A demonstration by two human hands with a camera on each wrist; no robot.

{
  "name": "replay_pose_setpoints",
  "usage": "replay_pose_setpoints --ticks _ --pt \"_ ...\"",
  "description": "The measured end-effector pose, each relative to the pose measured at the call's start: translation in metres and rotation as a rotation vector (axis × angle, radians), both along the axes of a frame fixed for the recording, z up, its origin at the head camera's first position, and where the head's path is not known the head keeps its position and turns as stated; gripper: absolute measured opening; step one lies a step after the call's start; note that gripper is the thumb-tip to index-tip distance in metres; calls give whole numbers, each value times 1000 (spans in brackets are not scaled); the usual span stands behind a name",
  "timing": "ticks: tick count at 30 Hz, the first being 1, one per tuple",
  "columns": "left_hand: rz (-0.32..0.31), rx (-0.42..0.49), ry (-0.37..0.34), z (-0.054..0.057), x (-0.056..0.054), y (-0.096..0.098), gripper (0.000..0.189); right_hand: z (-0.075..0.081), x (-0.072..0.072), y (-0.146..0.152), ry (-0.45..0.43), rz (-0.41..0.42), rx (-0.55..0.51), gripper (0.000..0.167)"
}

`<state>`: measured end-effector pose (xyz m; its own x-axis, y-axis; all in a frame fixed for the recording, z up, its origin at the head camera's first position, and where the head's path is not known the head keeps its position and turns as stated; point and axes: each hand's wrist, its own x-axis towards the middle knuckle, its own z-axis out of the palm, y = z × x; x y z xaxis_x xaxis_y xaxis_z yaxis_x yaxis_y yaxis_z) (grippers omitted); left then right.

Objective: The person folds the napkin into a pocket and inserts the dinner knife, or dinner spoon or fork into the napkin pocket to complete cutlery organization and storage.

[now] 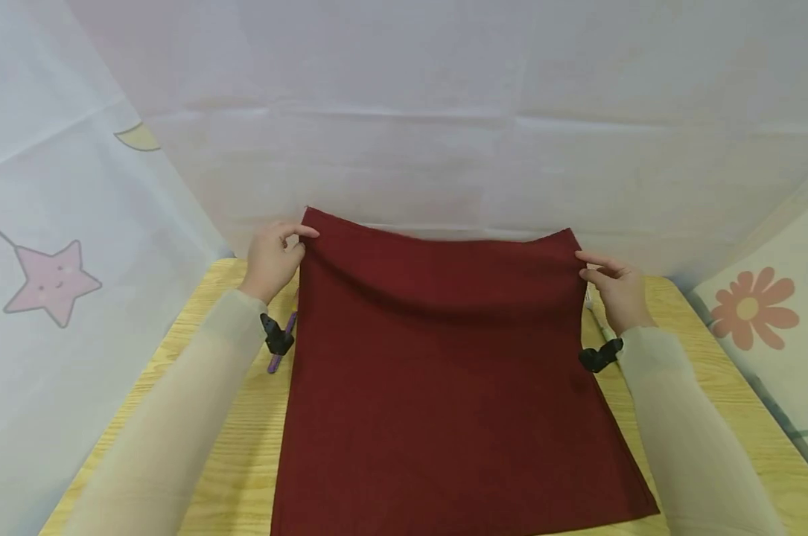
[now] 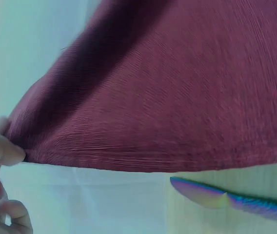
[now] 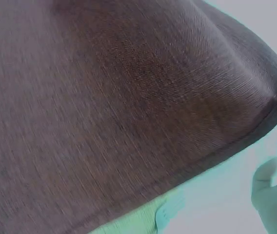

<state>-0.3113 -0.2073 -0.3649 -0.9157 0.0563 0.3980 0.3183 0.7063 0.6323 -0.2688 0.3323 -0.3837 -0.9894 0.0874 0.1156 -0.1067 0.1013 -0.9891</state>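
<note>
A dark red cloth (image 1: pixel 444 387) spreads across the middle of the head view, its far edge lifted and sagging between the hands. My left hand (image 1: pixel 272 257) pinches it near the far left corner between thumb and index finger. At the far right corner, my right hand (image 1: pixel 619 294) pinches the other side the same way. The other fingers of both hands stay off the cloth. Beside the cloth's left edge lies a table knife (image 2: pixel 202 192) with a rainbow sheen. A pale utensil with a tined head (image 3: pixel 170 209) shows past the right edge, partly hidden.
Beneath the cloth is a light wooden table (image 1: pixel 236 417), its wood grain showing at both sides. Pale fabric walls (image 1: pixel 390 134) stand close behind and on both sides, printed with a pink star (image 1: pixel 53 283) and a red flower (image 1: pixel 752 309).
</note>
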Motion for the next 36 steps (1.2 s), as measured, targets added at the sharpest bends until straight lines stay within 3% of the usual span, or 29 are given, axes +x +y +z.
replay_pose_setpoints --ticks 3,5,7,10,12,14,17,19,21,24,29,33,36 --pt "44 33 -108 3 -2 4 37 3 -1 -2 -30 -92 -7 36" --pt "11 62 -219 2 -3 8 42 0 -4 0 -100 -72 7 42" --pt "-48 79 -323 -2 -4 11 52 -5 -9 4 -186 16 30 50" --pt "-158 25 -451 -14 -7 15 64 -17 -15 9 -326 222 117 62" --pt "-217 -20 -517 -25 -7 16 65 -23 -17 9 -382 342 192 66" --pt "-263 -79 -562 -36 -6 18 57 -28 -17 9 -408 410 258 68" --pt "-299 -181 -582 -47 -1 23 45 -33 -15 8 -418 434 330 63" --pt "-306 -310 -582 -51 3 29 44 -34 -14 7 -426 443 381 59" --pt "-305 -434 -585 -53 10 39 49 -35 -12 6 -445 453 427 54" --pt "-298 -560 -649 -53 18 53 64 -33 -9 4 -500 464 510 51" --pt "-290 -637 -754 -46 26 61 76 -18 -3 0 -622 497 619 46" --pt "-305 -700 -749 -40 25 58 75 -5 -3 -4 -659 533 747 46" --pt "-324 -688 -737 -36 22 55 65 -5 -6 -5 -620 479 811 50"
